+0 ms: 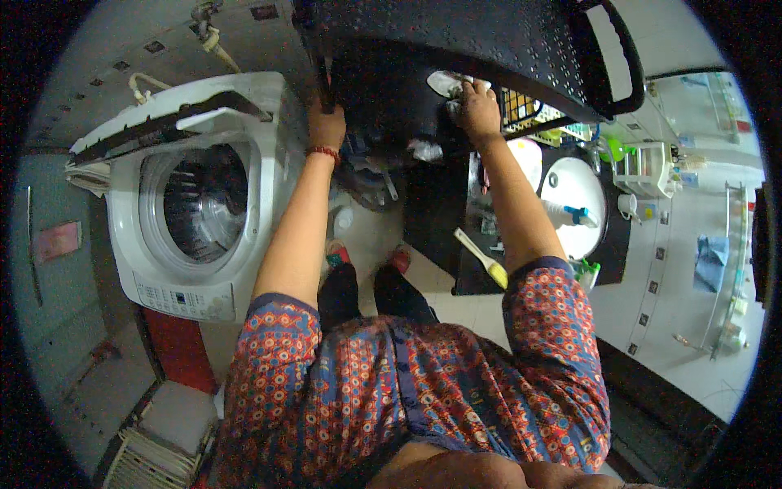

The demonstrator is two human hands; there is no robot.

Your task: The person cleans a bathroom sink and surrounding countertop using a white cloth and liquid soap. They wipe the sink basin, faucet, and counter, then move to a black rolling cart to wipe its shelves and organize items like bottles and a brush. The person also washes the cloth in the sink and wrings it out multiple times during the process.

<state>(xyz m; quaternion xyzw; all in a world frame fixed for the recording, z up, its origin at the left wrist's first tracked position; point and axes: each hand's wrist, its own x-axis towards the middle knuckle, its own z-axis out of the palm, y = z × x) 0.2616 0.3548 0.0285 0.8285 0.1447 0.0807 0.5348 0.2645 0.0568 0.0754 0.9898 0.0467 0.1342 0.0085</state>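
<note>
A black rack with a perforated shelf (505,37) stands in front of me. My left hand (327,129), with a red bracelet at the wrist, is closed around the rack's dark upright post (328,85) on the left side; its fingers are partly hidden. Below the shelf, my right hand (479,112) reaches in with its fingers bent over a crumpled white cloth (446,84). Right beside that hand is a yellow wire basket (519,107). Another crumpled whitish piece (425,150) lies lower down in the dark interior.
A top-loading washing machine (183,285) with its lid raised stands to my left. On the right, a dark counter (436,232) carries a round white basin (588,187) and a brush with yellow bristles (485,257). A small white caddy (648,171) stands behind the basin.
</note>
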